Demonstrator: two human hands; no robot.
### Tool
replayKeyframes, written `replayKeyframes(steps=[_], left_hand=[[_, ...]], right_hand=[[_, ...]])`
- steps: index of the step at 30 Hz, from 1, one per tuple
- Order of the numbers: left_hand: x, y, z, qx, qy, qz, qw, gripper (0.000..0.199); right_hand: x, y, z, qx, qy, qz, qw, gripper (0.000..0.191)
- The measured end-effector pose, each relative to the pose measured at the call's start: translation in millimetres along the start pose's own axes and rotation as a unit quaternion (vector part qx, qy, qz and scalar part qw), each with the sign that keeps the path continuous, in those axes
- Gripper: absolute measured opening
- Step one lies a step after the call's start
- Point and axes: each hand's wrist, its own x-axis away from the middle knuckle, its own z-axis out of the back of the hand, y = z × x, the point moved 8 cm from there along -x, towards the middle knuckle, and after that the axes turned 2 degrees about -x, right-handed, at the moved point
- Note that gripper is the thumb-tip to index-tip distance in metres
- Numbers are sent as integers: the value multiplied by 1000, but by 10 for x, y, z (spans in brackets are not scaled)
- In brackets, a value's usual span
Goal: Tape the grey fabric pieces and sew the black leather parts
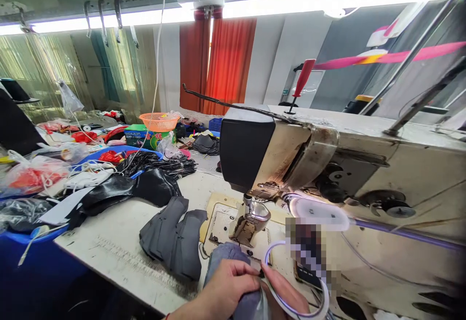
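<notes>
My left hand (227, 288) is closed on a grey padded piece (225, 254), thumb and fingers pinching it near its edge. My right hand (286, 288), partly behind a clear curved tube (325, 293), has its fingertips at the same edge, close to the left thumb; a small dark bit shows between them. The held piece lies just in front of the sewing machine's metal presser area (255, 213), on the near side of the needle plate (218, 225). Left of it, more dark grey curved cut pieces (174, 240) lie stacked on the white table (124, 252).
The sewing machine head (247, 145) stands at the right, with a red-handled screwdriver (304, 77) upright on top. A small lamp (318, 213) sits under its arm. Black glossy material (145, 186), blue bins (36, 261) and an orange basket (160, 122) crowd the left.
</notes>
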Motion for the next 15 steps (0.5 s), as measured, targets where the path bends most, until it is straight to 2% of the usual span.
replayKeyframes(steps=[3,7,9,11,13,15], left_hand=[[7,-45,-12,66,-9,57,996,17],[6,-38,22,18,-15,77,997,20],[-14,-70,68,23,-1,79,997,22],[-54,-105,153,17,21,66,997,18],[-103,-76,353,-90,81,22,992,12],[-134,39,626,-243,167,-35,955,18]], right_hand=[[-14,137,-87,-7,-19,-43,999,26],[-208,383,-182,-19,-66,-100,993,32],[-272,448,-179,-11,-61,-98,993,31],[-242,411,-235,10,-69,-61,996,41],[-113,289,-360,40,-87,-6,995,40],[61,176,-500,39,-104,13,994,26]])
